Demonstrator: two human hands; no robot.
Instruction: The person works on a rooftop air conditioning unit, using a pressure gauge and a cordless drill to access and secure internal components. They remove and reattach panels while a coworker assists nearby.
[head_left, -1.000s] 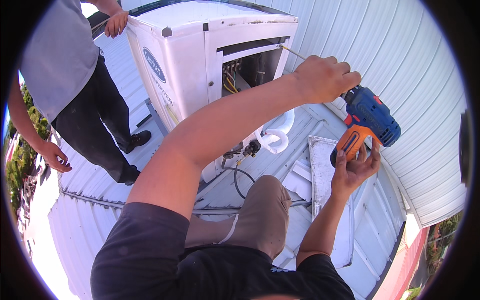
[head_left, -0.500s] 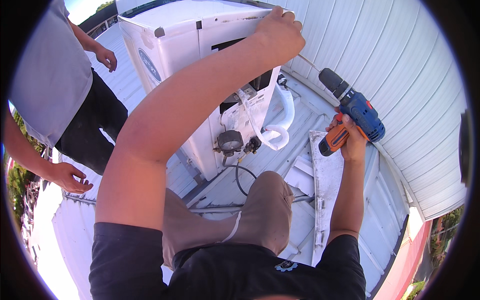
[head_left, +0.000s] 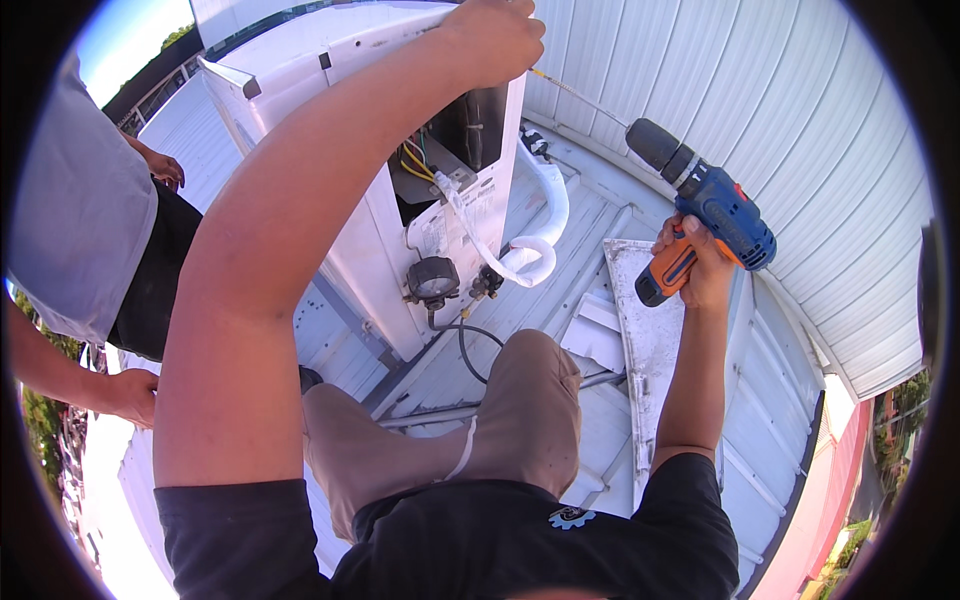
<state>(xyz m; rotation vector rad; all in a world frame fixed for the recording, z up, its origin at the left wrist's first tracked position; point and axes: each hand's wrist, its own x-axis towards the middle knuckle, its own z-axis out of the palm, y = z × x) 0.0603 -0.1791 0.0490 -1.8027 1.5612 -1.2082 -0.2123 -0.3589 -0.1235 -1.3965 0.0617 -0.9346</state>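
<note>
My right hand (head_left: 702, 255) is wrapped round the orange grip of a blue and orange cordless drill (head_left: 730, 215), held up at the right. From its chuck a long thin bit (head_left: 580, 98) runs up and left, its yellow end close by my left hand (head_left: 493, 42). That hand's fingers are curled at the top corner of a white outdoor air-conditioner unit (head_left: 352, 275); what they hold, if anything, is hidden. Below my left forearm, the unit's side opening bares coloured wires (head_left: 415, 160). A round dark gauge (head_left: 433, 280) hangs low beside the unit's valves (head_left: 487, 281).
A white-wrapped pipe (head_left: 545, 225) loops out from the unit. On the metal roof lies a long white panel (head_left: 640, 360) by my right arm. A ribbed metal wall (head_left: 730, 80) rises at the right. Another person in a grey shirt (head_left: 85, 210) stands at the left.
The unit and my left hand sit further left and higher in view. More of the bit and the wires shows. The other person's hands have shifted; the drill stays in my right hand.
</note>
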